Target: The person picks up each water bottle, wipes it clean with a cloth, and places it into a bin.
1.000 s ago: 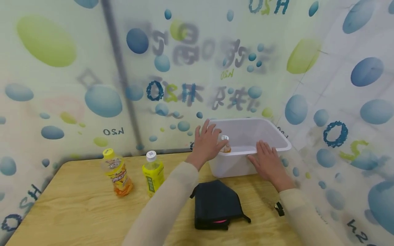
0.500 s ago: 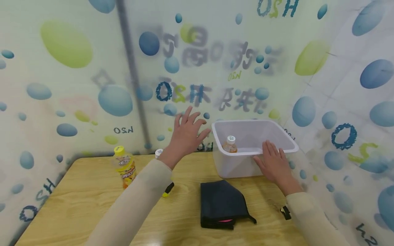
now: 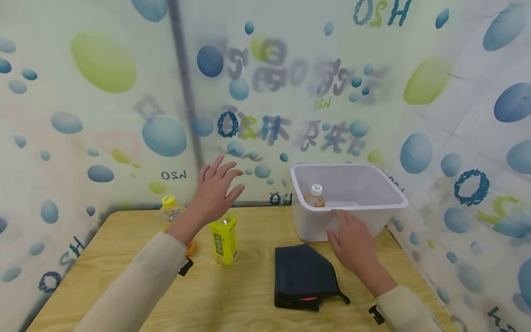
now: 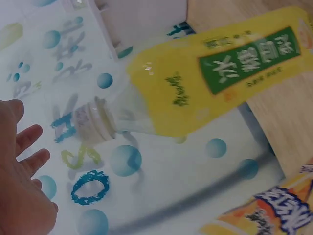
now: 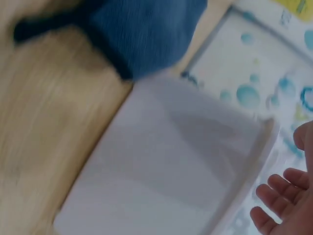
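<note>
L of bin point(image 3: 304, 223), green-panel btl point(image 3: 225, 242) stands upright; L hand point(image 3: 212, 194) nearer, empty, spread. R hand point(image 3: 354, 242) by bin's front, empty, loose.

Bright, even light across the head view, faint shadow on the table point(image 3: 246, 288), right wrist view blurry

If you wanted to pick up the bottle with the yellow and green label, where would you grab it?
I'd probably take the yellow-labelled bottle by its narrow neck, just below the cap, coming from above. It stands upright and tapers there, and another bottle leaves less room on its left. The left grip is near the cap.
</note>
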Demonstrator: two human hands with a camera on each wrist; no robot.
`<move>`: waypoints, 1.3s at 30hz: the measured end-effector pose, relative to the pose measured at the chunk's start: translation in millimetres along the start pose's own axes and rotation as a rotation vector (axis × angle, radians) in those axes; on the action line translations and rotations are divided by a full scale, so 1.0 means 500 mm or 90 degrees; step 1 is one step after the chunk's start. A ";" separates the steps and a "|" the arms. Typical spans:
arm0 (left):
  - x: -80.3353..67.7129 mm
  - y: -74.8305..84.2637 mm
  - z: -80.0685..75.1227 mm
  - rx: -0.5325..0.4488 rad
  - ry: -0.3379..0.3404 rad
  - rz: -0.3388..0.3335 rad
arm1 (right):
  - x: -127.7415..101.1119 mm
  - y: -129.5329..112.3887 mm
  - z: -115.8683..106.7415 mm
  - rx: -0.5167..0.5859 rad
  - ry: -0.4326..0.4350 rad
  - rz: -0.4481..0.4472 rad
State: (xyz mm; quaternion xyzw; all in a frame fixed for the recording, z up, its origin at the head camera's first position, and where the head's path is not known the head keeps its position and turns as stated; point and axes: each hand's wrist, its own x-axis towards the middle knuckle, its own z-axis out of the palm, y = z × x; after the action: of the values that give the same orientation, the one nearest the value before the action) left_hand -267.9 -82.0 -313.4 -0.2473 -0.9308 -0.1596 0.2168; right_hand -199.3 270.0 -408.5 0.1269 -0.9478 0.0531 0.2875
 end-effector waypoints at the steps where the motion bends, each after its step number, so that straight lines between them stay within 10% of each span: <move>1: -0.008 -0.006 0.001 -0.006 0.000 0.001 | -0.004 -0.011 0.007 0.002 0.008 -0.017; 5: -0.038 -0.026 0.007 -0.019 -0.001 0.001 | -0.025 -0.059 0.040 0.023 -0.019 -0.079; 14: -0.089 -0.057 0.022 -0.032 -0.033 -0.018 | -0.078 -0.134 0.119 0.124 -0.318 -0.128; 21: -0.114 -0.074 0.030 -0.032 -0.068 -0.032 | -0.106 -0.149 0.163 0.196 -0.449 -0.150; 39: -0.112 -0.090 0.044 -0.080 -0.113 -0.034 | -0.128 -0.153 0.196 0.150 -0.405 -0.177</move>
State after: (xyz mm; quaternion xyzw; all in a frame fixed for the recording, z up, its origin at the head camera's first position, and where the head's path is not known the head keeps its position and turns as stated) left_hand -254.7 -132.2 -367.7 -0.2486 -0.9408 -0.2006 0.1132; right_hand -179.4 192.7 -523.5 0.2970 -0.9509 0.0805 -0.0341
